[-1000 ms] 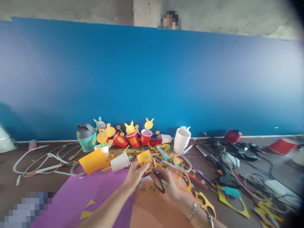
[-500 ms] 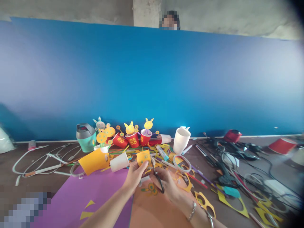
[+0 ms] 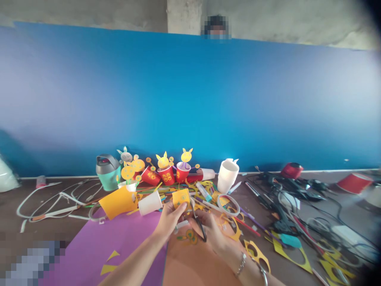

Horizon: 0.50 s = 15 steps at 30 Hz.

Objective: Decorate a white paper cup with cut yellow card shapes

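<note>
My left hand pinches a small yellow paper piece with a drawn figure, thumb on its front. Black-handled scissors are gripped in my right hand, their blades at the right edge of that paper. Below the hands, yellow cut-outs with green drawing lie on an orange sheet. On the left a purple sheet bears small yellow scraps. Whether the blades are closed is too small to tell.
Red cups with yellow paper figures stand behind, near a white cup and a teal container. Yellow offcuts, glue guns and cables lie right. A blue partition rises behind; a person's head shows above it.
The yellow paper and the scissors have shifted very slightly right in view. The person's head behind the partition has moved a little to the right and down.
</note>
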Motion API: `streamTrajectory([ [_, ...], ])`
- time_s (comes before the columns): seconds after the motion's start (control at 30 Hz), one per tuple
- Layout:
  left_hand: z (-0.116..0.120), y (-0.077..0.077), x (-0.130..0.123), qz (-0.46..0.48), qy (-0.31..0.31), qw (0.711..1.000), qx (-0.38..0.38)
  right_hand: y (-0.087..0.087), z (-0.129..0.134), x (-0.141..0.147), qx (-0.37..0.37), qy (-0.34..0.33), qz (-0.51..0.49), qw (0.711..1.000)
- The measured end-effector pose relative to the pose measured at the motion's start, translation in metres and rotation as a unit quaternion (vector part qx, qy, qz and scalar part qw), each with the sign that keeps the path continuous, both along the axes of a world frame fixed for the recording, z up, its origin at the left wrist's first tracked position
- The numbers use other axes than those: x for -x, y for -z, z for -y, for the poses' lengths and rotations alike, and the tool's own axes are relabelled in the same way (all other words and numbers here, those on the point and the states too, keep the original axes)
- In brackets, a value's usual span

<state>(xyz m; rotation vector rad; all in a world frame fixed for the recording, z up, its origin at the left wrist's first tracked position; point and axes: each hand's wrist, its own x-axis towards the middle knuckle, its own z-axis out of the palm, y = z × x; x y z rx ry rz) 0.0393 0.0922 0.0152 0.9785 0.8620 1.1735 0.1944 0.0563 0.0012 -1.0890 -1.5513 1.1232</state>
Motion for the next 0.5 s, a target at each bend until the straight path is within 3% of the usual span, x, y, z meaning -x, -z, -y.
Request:
streamTrajectory([
  [0.17, 0.001, -0.002, -0.001, 0.014, 0.001, 1.0, 0.016, 0.002, 0.0, 0.001, 0.032, -0.007, -0.04, 0.999],
  [0.5, 0.003, -0.007, -0.002, 0.022, 0.007, 0.999, 0.036, 0.011, -0.002, 0.002, -0.021, 0.043, -0.018, 0.999],
])
